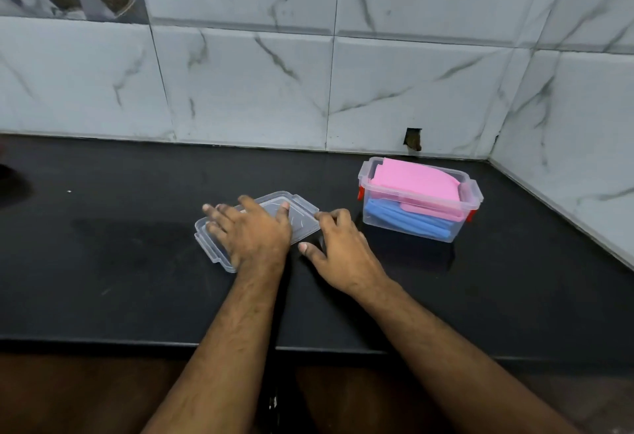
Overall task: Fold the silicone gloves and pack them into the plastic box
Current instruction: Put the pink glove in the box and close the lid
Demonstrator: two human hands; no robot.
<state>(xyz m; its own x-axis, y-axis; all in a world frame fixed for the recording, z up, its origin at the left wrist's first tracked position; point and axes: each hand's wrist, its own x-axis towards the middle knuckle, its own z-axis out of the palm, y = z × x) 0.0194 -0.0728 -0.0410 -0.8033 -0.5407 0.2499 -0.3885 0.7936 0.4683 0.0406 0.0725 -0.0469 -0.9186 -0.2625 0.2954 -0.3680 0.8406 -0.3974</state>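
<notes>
Both gloves are sitting folded inside the clear plastic box (420, 200) at right of centre: the pink glove (417, 183) is lying on top, rising slightly above the rim, and the blue glove (408, 222) is lying beneath it. The box is standing open on the black countertop (120, 262), near the corner of the marble-tiled wall (240, 90).

The clear lid (302, 215) is lying flat at frame centre, left of the box and apart from it. Its long axis is running from lower left to upper right, with the upper-right end pointing toward the box.

The left hand (252, 231) is resting palm-down on the lid, fingers spread and straight, holding nothing. The right hand (343, 248) is sitting at the lid's right edge, fingers curled at that edge; whether it is actually gripping the rim, I cannot tell.

Judgement: packing looks finished; closing remains. The box is lying up and to the right of both hands, the right hand being nearer. The protruding pink glove may resist the lid.
</notes>
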